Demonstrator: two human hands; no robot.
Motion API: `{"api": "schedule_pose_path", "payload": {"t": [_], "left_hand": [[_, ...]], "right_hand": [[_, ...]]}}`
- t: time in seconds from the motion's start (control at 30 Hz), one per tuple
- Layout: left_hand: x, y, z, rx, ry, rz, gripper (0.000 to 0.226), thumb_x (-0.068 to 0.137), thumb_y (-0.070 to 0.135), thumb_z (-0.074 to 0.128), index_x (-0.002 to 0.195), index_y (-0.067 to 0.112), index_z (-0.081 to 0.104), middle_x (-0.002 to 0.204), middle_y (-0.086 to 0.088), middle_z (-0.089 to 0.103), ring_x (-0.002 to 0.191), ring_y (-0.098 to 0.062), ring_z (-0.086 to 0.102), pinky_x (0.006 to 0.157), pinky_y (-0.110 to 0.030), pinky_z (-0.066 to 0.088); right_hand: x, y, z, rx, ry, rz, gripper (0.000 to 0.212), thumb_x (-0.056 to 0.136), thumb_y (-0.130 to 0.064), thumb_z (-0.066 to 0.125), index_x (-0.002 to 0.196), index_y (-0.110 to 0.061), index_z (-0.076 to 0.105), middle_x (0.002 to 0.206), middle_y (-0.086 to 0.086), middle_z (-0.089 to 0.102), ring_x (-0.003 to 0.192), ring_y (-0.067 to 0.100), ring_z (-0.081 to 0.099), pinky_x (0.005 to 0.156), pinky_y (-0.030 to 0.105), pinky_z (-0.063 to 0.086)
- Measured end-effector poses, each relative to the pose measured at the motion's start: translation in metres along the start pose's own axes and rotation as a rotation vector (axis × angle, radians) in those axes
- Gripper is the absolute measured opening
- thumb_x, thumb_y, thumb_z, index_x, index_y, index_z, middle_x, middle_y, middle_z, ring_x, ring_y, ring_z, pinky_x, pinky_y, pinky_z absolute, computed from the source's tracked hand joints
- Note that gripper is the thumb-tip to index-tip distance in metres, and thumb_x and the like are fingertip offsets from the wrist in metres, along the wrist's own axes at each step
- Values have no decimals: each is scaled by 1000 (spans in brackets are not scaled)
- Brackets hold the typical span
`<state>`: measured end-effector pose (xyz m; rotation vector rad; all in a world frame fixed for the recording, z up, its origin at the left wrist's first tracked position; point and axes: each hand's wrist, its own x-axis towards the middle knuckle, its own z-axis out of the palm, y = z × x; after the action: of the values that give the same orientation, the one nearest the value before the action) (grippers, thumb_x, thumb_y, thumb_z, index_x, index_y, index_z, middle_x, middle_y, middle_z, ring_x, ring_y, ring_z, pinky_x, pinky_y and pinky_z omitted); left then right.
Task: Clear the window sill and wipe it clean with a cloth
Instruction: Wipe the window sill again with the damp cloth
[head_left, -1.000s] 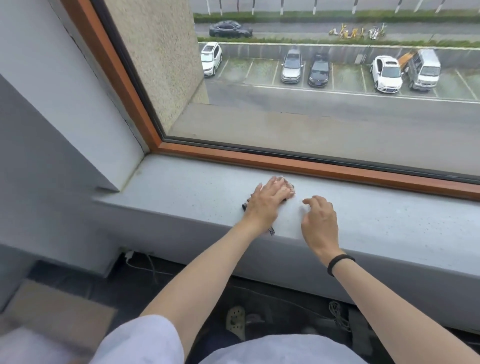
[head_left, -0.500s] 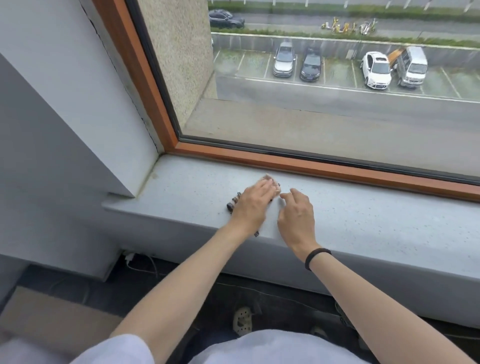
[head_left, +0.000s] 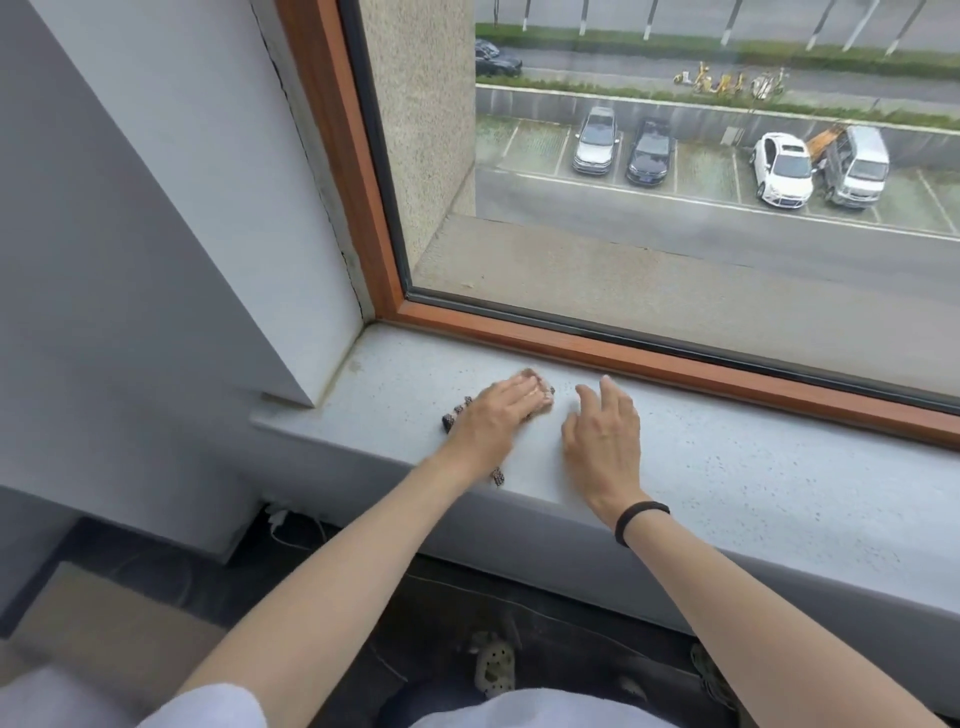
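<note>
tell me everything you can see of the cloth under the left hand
The cloth lies flat on the grey speckled window sill, near its left end, mostly hidden under the left hand, which presses it with straight fingers. A pinkish-tan part peeks out past the fingertips; dark patterned edges show on both sides of the wrist.

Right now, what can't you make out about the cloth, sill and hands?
All in the head view:
- Cloth: mostly under the left hand; only patterned edges show, so its size and fold are hidden.
- Window sill: right end cut off by the picture edge.
- Specks on the sill: too small to tell dirt from pattern.
- Right hand: its underside is hidden, so contact with the sill is unclear.
</note>
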<state>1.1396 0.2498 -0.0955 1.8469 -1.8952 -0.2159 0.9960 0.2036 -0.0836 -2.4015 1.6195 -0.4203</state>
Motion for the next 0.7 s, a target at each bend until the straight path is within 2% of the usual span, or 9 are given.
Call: {"api": "schedule_pose_path", "payload": {"t": [0.1,0.17,0.2,0.27,0.4,0.53,0.7], "left_hand": [[-10,-65,-38,89,98,-258,60,89,-15,34,141,14,40,149,-1,37,139,-17,28,115,-22,12],[-21,-97,-60,152,157,-448,69,83,-21,30,144,12,34,152,-3,32,140,-20,25,116,-26,13],[-28,-98,-63,157,170,-481,71,81,-23,31,145,10,32,152,-5,31,140,-22,24,117,-28,13],[-52,-81,-59,165,166,-478,71,81,-24,33,144,8,33,152,-6,30,141,-23,22,117,-28,12],[-69,-71,-57,194,139,-427,68,82,-20,37,144,7,31,152,-8,27,142,-24,19,117,-31,11],[-34,-94,-62,211,162,-567,60,87,-14,34,145,-2,23,153,-18,20,144,-29,9,119,-33,6],[-93,-69,-79,207,128,-499,70,83,-18,38,146,8,26,155,-3,20,145,-20,10,119,-32,5]], "right_hand": [[6,-19,3,30,-51,-96,39,95,-19,40,130,-4,49,141,18,40,131,32,36,111,39,26],[1,-31,9,35,-95,-198,38,95,-24,38,124,-5,50,136,16,44,127,32,40,109,39,29],[-2,-36,12,37,-113,-233,36,94,-25,40,123,-5,50,135,16,43,126,33,40,109,39,29],[-8,-49,18,52,-152,-290,37,95,-24,44,126,-5,48,140,17,40,130,33,37,111,40,26],[-11,-73,25,46,-242,-411,47,99,-31,36,141,-8,33,153,13,23,142,28,18,119,39,12],[-20,-73,30,4,-263,-419,53,101,-36,29,148,-11,22,157,11,13,146,26,7,119,38,0],[-20,-72,24,6,-255,-422,54,100,-38,27,148,-14,21,158,10,12,146,25,5,118,37,-3]]}}
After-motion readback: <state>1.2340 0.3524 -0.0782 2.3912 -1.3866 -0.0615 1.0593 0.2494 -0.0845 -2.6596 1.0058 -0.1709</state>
